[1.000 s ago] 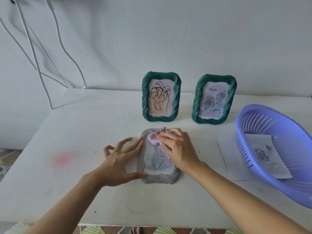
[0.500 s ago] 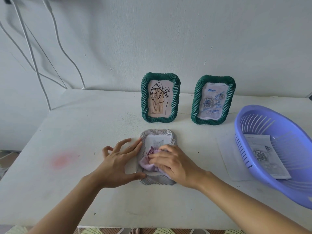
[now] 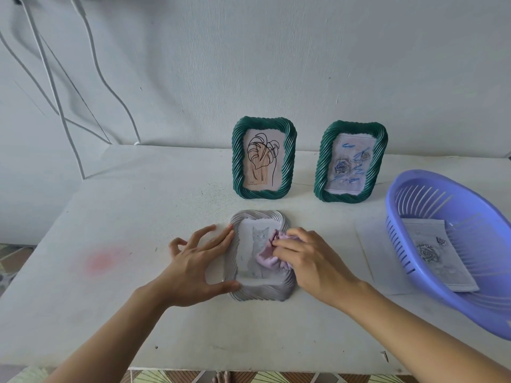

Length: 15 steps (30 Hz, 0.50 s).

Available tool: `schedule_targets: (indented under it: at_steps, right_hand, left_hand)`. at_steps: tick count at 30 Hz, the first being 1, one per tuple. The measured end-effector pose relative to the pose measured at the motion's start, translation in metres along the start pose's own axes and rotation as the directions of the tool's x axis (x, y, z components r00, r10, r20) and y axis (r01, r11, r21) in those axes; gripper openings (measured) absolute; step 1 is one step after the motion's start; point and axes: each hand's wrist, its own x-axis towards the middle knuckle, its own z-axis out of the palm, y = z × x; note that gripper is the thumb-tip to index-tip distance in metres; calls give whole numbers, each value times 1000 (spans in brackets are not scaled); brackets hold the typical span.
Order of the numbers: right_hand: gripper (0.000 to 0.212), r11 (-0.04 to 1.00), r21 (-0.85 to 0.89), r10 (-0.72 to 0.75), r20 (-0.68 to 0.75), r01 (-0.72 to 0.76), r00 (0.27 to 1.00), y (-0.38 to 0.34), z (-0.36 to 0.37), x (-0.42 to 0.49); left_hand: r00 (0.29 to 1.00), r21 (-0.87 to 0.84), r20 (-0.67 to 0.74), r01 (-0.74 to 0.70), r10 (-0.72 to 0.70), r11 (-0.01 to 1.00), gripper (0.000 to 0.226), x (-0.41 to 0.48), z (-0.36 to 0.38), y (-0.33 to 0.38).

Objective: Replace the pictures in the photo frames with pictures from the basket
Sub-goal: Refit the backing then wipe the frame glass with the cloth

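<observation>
No word, brand, label or number can be read anywhere in the scene. A tiny line of print at the bottom left of the leaf drawing (image 3: 262,158), in the far left green photo frame (image 3: 237,161), is too small to make out. Blue pen strokes across the rose picture (image 3: 349,165), in the far right green photo frame (image 3: 323,170), form no legible word.
</observation>
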Motion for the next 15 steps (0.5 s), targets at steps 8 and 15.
schedule_targets:
  at_steps: [8,15]
  right_hand:
    - [24,984,77,166,-90,-159,982,0,21,41]
    - [34,970,243,20,23,-25,1000,-16,30,32]
  left_hand:
    - [1000,2,-4,6,-6,1000,100,0,1,-1]
    - [1000,26,1,16,-16,1000,101,2,0,-1]
